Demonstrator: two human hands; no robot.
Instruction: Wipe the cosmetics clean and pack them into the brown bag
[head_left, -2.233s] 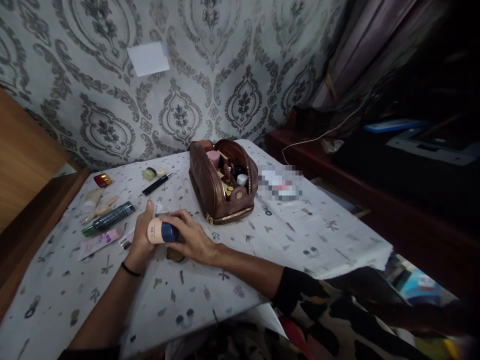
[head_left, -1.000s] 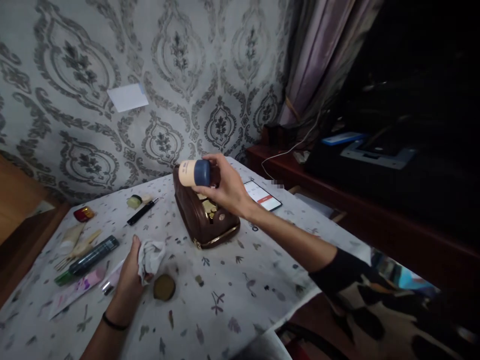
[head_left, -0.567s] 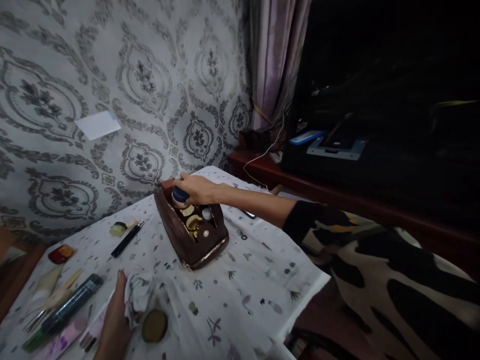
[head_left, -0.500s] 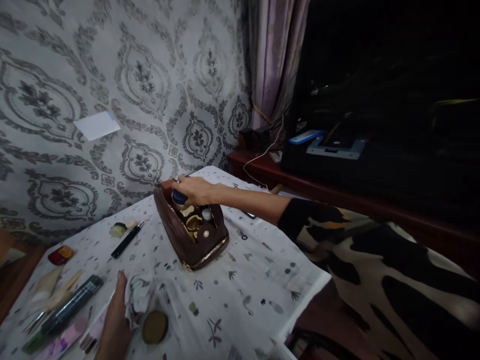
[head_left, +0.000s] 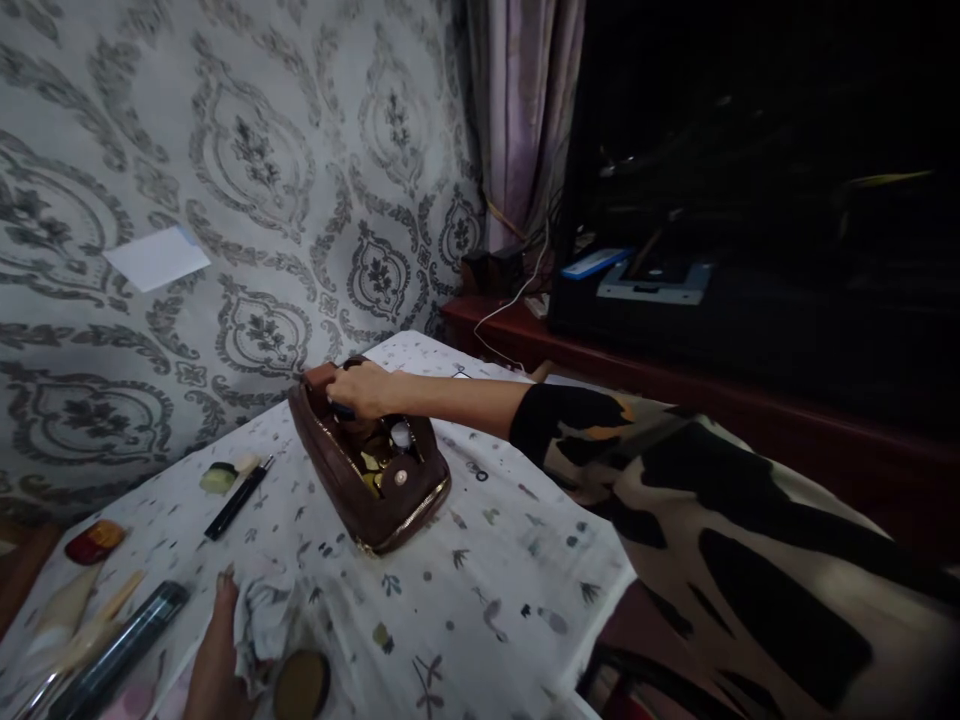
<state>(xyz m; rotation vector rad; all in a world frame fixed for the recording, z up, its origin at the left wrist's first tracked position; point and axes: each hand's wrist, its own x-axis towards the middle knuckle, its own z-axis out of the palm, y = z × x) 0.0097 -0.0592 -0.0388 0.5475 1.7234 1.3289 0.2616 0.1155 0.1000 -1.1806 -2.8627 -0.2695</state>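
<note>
A brown cosmetic bag (head_left: pixel 330 480) lies unzipped on the cloth-covered table, with gold-coloured items (head_left: pixel 373 462) and a small white-topped item (head_left: pixel 401 434) inside. My right hand (head_left: pixel 364 388) reaches into its far end, fingers closed on a dark blue-lidded container (head_left: pixel 343 410) that is mostly hidden. At the lower left, my left hand (head_left: pixel 217 645) is closed on a crumpled whitish cloth (head_left: pixel 262 612). Right beside that cloth is a round, dark gold-brown compact (head_left: pixel 301 685).
A black pen-like stick (head_left: pixel 240 497), a green item (head_left: pixel 218 477) and a red packet (head_left: pixel 94 541) lie left of the bag. Nearer are a tube (head_left: pixel 64 610), brushes (head_left: pixel 105 615) and a dark cylinder (head_left: pixel 124 650). A patterned wall stands behind, a dark screen (head_left: pixel 750 200) at right.
My right hand has lowered the blue-lidded container deeper into the bag. The whole view has shifted slightly, while my left hand keeps hold of the cloth.
</note>
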